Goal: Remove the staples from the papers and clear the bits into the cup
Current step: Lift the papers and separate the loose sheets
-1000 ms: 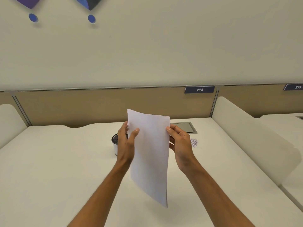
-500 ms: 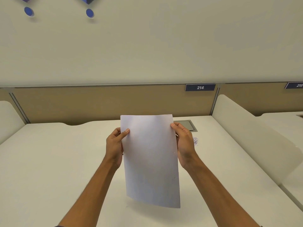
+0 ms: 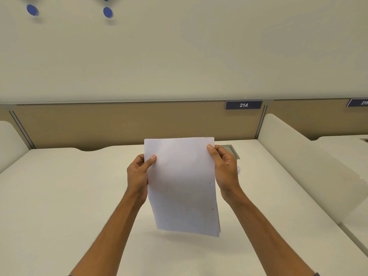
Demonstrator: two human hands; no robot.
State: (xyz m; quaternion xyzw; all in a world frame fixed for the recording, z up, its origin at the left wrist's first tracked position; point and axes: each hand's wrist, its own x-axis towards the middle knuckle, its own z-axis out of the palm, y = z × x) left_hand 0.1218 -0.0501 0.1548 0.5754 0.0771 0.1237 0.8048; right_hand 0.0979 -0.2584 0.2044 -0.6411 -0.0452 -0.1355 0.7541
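Two hands hold the papers [image 3: 181,184] up in the air over the white desk [image 3: 59,196]. The left hand [image 3: 137,176] pinches the left edge, with the thumb on the front and the other fingers curled behind. The right hand [image 3: 225,168] pinches the right edge near the top corner, thumb in front and fingers bent behind the sheets. Both hands are clamped on the papers.

More than one sheet is there, because a second edge peeks out at the bottom right corner. The sheets hang almost straight up and down, and the bottom end floats above the desk without touching it. Two tiny dark marks sit near the right edge [image 3: 210,183]. They may be staples or staple holes, but they are too small to tell.

Paper like this is very light and thin. It will likely bend and flop if it is held by only one corner. It can also tear if someone pulls hard near a staple. A good place to hold it would be close to the mark being worked on, with one hand keeping the sheets flat so they do not slide apart.

A small pile of little bits [image 3: 239,170] lies on the desk just past the right hand. The cup cannot be seen; the papers may be hiding it. A grey hatch [image 3: 232,150] is set into the desk behind the right hand.
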